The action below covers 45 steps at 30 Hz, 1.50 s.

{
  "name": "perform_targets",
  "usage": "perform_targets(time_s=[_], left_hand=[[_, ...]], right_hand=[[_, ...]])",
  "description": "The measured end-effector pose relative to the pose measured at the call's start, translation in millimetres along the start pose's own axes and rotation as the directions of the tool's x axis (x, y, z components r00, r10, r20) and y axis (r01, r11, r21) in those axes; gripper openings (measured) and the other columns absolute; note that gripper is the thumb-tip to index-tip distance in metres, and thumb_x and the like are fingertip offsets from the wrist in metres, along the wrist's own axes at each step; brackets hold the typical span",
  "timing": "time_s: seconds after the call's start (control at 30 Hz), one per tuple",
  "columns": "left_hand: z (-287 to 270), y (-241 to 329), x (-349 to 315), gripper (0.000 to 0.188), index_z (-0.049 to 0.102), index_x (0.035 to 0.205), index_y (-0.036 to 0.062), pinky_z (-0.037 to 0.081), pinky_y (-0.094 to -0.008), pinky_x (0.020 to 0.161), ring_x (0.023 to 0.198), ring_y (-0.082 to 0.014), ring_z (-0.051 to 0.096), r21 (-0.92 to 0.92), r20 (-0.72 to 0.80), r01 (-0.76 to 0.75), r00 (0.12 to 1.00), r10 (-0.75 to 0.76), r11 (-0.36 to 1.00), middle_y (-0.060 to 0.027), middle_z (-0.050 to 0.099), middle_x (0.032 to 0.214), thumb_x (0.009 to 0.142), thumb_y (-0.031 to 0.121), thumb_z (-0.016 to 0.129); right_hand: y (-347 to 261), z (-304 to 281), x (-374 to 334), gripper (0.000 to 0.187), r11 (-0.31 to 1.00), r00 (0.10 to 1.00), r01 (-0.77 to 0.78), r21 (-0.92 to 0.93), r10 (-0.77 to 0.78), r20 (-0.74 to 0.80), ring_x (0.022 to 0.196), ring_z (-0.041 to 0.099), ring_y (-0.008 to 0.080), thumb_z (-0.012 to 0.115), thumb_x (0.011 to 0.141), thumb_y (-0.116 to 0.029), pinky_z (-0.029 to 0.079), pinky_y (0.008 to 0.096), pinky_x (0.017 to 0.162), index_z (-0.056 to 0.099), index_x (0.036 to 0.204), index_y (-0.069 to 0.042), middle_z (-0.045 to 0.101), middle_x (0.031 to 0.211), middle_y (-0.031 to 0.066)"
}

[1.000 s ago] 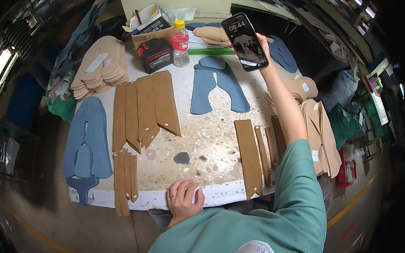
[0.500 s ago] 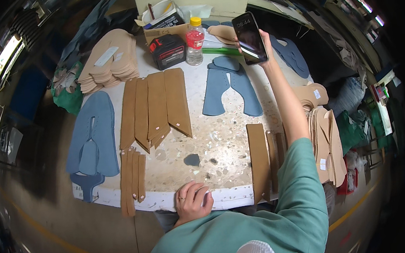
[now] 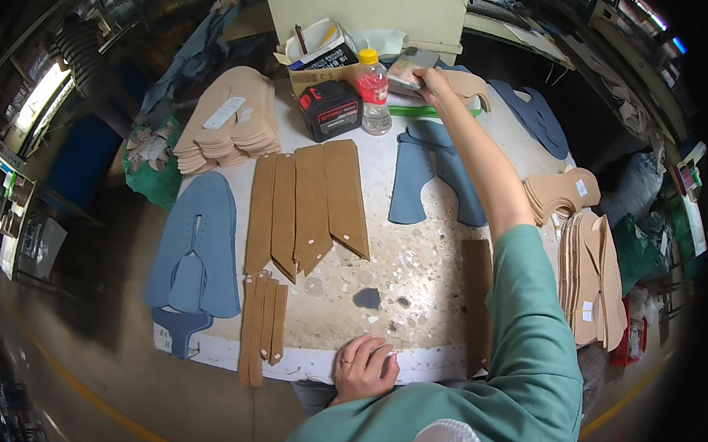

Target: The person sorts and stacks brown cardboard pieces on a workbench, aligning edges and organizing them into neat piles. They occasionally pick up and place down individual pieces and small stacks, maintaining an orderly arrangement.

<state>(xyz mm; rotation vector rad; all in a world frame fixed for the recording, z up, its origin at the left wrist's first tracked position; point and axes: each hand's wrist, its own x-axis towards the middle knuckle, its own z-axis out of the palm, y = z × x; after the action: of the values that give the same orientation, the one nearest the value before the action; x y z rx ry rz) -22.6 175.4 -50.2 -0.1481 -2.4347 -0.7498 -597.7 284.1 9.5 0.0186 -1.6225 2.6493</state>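
My right hand (image 3: 435,84) reaches to the back of the table, closed on the edge of a phone (image 3: 405,75). The phone's pale, pinkish patterned back shows instead of its screen. It is low over a stack of beige cut pieces (image 3: 469,87) and beside a clear bottle with a yellow cap (image 3: 373,93). My left hand (image 3: 367,368) rests at the table's front edge with fingers curled in and a ring on one finger. Whatever may be under those fingers is hidden. Below my right forearm lie blue-grey cut pieces (image 3: 406,187), partly covered by it.
Brown strips (image 3: 311,208) lie mid-left, with narrower strips (image 3: 262,326) near the front. Blue-grey panels (image 3: 213,225) and a beige stack (image 3: 223,119) stand left. A black battery pack (image 3: 333,112) sits before a cardboard box (image 3: 320,74). More beige pieces (image 3: 583,285) line the right edge.
My right hand has lowered the phone from upright toward the back of the table and turned its screen out of sight. My left hand stays at the front edge. The view has shifted.
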Motion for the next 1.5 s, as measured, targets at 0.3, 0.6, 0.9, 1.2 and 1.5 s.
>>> perform_targets(time_s=[0.3,0.6,0.9,1.2,1.5], left_hand=[[0,1,0,0.016,0.071,0.089,0.0115,0.049,-0.0376,0.088,0.101,-0.0245,0.061,-0.050,-0.007,0.038,0.999,-0.038,0.998,-0.0041,0.065,0.096,0.073,0.014,0.072],[4,-1,-6,0.014,0.071,0.087,0.0084,0.049,-0.0383,0.081,0.093,-0.0291,0.063,-0.079,-0.073,0.054,0.996,-0.059,0.995,-0.0067,0.067,0.091,0.072,0.008,0.070],[3,1,-18,0.009,0.069,0.079,0.0073,0.049,-0.0326,0.066,0.072,-0.0225,0.064,-0.295,-0.151,-0.110,0.986,0.068,0.949,-0.0046,0.068,0.078,0.072,0.002,0.067],[-26,-3,-43,0.010,0.068,0.094,0.0056,0.043,-0.0348,0.087,0.095,-0.0232,0.057,-0.721,0.683,0.407,0.556,0.474,0.561,-0.0059,0.063,0.092,0.086,0.012,0.069],[-29,2,-70,0.012,0.058,0.084,0.0073,0.040,-0.0346,0.078,0.084,-0.0222,0.052,-0.562,0.602,0.163,0.753,0.266,0.811,-0.0037,0.056,0.085,0.085,0.010,0.069]], right_hand=[[-9,-29,4,0.024,0.779,0.991,0.066,-0.624,-0.123,-0.049,0.082,0.067,0.0199,0.067,0.086,-0.016,0.054,0.0309,0.064,0.073,0.106,-0.004,0.072,0.095,0.0065],[-153,-59,-232,0.037,0.472,0.644,0.542,-0.696,0.298,0.704,0.104,0.061,0.0097,0.054,0.101,-0.029,0.048,0.0271,0.093,0.060,0.134,-0.012,0.067,0.111,0.0007],[-169,-132,-439,0.034,0.105,0.644,0.602,-0.791,0.521,0.560,0.090,0.067,0.0347,0.066,0.089,-0.019,0.053,0.0410,0.081,0.065,0.118,-0.002,0.069,0.102,0.0189],[-138,-169,-474,0.024,0.182,0.831,0.360,-0.915,0.383,0.403,0.085,0.068,0.0300,0.063,0.091,-0.012,0.052,0.0361,0.078,0.067,0.110,0.001,0.071,0.096,0.0165],[-59,-127,-527,0.021,0.270,0.823,0.542,-0.796,-0.359,0.439,0.087,0.068,0.0237,0.062,0.087,-0.002,0.052,0.0306,0.079,0.072,0.105,-0.004,0.069,0.096,0.0109]])
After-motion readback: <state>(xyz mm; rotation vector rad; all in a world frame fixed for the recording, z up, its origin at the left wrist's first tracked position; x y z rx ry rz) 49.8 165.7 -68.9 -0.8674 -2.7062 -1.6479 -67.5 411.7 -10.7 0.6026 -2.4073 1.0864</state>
